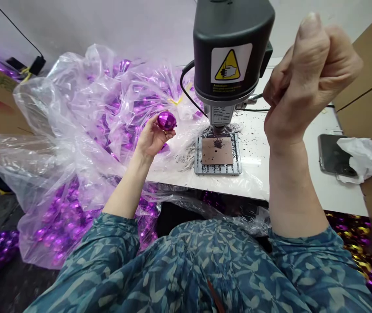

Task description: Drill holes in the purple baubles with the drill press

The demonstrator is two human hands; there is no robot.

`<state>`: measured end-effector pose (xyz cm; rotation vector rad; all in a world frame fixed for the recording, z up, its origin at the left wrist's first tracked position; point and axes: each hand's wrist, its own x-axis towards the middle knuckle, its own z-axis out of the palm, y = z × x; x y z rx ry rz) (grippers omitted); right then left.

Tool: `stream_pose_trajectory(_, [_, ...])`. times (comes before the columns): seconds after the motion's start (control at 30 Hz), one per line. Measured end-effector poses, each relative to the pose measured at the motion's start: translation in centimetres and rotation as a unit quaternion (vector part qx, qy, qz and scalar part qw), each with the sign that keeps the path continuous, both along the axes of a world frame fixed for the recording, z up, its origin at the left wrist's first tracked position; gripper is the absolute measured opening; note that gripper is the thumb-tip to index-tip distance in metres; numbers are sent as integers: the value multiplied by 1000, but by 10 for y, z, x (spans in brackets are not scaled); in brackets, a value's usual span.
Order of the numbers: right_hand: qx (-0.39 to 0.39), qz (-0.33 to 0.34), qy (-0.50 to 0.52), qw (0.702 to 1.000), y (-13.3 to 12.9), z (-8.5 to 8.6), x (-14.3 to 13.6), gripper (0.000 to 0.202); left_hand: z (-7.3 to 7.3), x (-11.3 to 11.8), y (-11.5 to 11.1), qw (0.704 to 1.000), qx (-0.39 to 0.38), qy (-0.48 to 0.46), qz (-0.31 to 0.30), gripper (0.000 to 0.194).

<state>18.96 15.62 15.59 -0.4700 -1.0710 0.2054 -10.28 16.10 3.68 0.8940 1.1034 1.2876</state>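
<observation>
Before a pale wall [123, 26], a white table [345, 193] carries clear plastic bags [55, 95] of shiny purple pieces on its left; the plastic overhangs the front edge. A cardboard box [371, 87] stands at the right. A black-headed bench machine [231, 65] occupies the centre. The right hand [310, 82] is closed in a fist around the outer end of its lever [254, 98]. The left hand [155, 137] pinches a purple faceted ball [166, 121], left of the metal base plate [237, 158]. A phone [331, 152] lies rightward, partly under white tissue [368, 156]. Dark particles [218, 142] litter the plate and table.
</observation>
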Motion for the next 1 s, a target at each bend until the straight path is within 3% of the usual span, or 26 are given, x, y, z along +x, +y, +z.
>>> stream_pose_trajectory(0.13, [21, -4, 7, 1000, 0, 0, 0, 67, 16, 31, -50, 999, 21, -1, -31, 44])
stream_pose_trajectory(0.2, [19, 5, 1, 1000, 1, -1, 0, 63, 8, 50, -70, 997, 14, 5, -70, 52])
stream_pose_trajectory(0.3, [28, 7, 2, 1000, 3, -2, -2, 63, -21, 78, -84, 993, 2, 17, -116, 55])
stream_pose_trajectory(0.4, [44, 5, 10, 999, 6, -4, -4, 64, -53, 97, -75, 993, -5, 44, -106, 51])
stream_pose_trajectory(0.5, [40, 7, -1, 999, 6, -4, -5, 63, -70, 103, -57, 993, -6, 76, -94, 49])
stream_pose_trajectory(0.73, [-6, 27, -17, 999, -2, -3, 0, 61, -82, 106, -37, 988, 29, 93, -120, 61])
stream_pose_trajectory(0.83, [-17, 27, -20, 999, -6, 0, 2, 61, -88, 106, -37, 976, 58, 174, -116, 64])
stream_pose_trajectory(1.0, [-24, 30, -12, 999, -11, 4, 1, 57, -96, 112, -42, 928, 144, 333, -89, 62])
